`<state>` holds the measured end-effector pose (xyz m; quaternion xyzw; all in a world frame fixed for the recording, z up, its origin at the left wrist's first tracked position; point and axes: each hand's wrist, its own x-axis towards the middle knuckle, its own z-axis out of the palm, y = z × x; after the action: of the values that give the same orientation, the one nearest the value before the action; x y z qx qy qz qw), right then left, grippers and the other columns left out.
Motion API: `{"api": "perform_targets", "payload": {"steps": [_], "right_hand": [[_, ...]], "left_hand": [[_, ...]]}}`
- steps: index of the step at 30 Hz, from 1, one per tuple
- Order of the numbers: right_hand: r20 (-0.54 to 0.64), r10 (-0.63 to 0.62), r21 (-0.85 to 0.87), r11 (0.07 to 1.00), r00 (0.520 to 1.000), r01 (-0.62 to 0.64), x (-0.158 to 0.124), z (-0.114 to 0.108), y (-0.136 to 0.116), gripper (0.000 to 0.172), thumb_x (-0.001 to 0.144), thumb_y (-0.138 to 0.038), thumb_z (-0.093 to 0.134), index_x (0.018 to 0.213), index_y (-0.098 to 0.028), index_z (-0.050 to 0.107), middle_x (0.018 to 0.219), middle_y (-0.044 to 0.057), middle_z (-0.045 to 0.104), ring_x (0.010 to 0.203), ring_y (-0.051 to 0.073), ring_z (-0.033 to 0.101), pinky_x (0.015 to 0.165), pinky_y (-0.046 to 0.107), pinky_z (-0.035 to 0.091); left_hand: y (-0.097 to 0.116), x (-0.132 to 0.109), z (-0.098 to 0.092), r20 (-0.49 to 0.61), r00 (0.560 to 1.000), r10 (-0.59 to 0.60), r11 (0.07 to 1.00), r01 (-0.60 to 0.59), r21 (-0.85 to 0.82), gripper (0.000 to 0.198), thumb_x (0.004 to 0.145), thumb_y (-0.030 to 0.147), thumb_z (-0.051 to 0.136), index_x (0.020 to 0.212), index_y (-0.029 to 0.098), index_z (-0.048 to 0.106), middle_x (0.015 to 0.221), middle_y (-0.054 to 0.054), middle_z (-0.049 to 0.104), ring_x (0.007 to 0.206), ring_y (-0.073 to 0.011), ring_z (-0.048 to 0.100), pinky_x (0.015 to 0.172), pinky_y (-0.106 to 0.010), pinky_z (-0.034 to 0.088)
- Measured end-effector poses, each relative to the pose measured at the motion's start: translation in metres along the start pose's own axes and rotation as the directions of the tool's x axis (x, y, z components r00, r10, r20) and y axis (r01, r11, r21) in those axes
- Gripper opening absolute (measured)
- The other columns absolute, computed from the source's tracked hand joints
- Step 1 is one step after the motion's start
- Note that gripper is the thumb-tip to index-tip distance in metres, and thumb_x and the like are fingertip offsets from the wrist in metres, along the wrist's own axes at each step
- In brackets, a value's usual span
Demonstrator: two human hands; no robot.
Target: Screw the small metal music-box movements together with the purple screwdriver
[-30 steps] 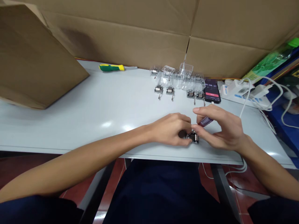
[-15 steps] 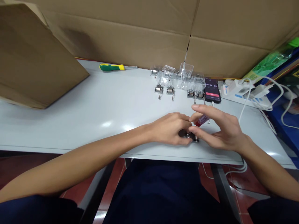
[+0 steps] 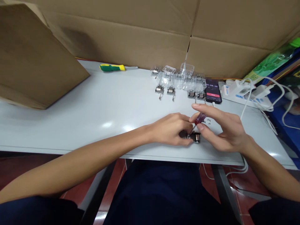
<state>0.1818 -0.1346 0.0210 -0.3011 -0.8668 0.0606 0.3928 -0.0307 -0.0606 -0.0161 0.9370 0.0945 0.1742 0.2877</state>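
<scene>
A small music box movement with a metal cylinder lies near the table's front edge. My left hand is closed around its left side, thumb and fingers pinching it against the tabletop. In my right hand is a screwdriver with a clear purple and red handle, held between thumb and fingers. Its shaft slants down to the left, the tip at the movement beside my left fingertips; the exact contact point is too small to tell. Several tiny screws or metal bits lie just behind, near the right fingers.
Several more movements with cranks and clear plastic boxes stand at the back, beside a phone running a timer. A green-yellow screwdriver lies far left. A power strip with white cables sits right; cardboard walls the back.
My right thumb and fingers have shifted slightly on the screwdriver, which now stands more upright with its shaft showing. My left hand keeps its place on the movement.
</scene>
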Motion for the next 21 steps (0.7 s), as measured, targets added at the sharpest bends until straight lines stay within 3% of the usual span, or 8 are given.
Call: {"api": "perform_targets", "payload": {"steps": [7,13,21], "right_hand": [[-0.120,-0.092,-0.025,0.996,0.988,0.090,0.0025,0.0038,0.0025,0.072,0.084,-0.003,0.076,0.150,-0.023,0.055,0.116,0.006,0.078,0.082,0.018,0.072,0.073,0.036,0.060],[0.024,-0.002,0.096,0.995,1.000,-0.001,0.0017,-0.0002,0.0017,0.071,0.092,-0.007,0.067,0.155,-0.033,0.048,0.111,0.003,0.077,0.089,0.021,0.074,0.075,0.038,0.063],[0.022,0.026,0.054,0.998,0.999,-0.027,-0.0050,0.0022,0.0028,0.068,0.089,-0.007,0.067,0.147,-0.039,0.053,0.101,0.000,0.078,0.080,0.021,0.074,0.072,0.040,0.063]], "left_hand": [[-0.0007,0.0009,0.0002,0.012,1.000,-0.004,1.000,0.004,-0.005,0.014,0.086,0.032,0.070,0.087,0.018,0.073,0.090,-0.006,0.071,0.082,-0.0193,0.067,0.079,-0.034,0.053],[-0.0010,0.0008,0.0004,0.030,0.999,0.013,1.000,-0.014,0.027,0.015,0.088,0.031,0.069,0.088,0.016,0.073,0.096,-0.007,0.072,0.087,-0.0207,0.068,0.081,-0.035,0.053],[0.0013,0.0017,-0.0015,0.048,0.999,0.007,0.998,-0.010,0.063,0.015,0.088,0.031,0.069,0.086,0.016,0.071,0.087,-0.004,0.069,0.079,-0.0175,0.065,0.073,-0.031,0.049]]}}
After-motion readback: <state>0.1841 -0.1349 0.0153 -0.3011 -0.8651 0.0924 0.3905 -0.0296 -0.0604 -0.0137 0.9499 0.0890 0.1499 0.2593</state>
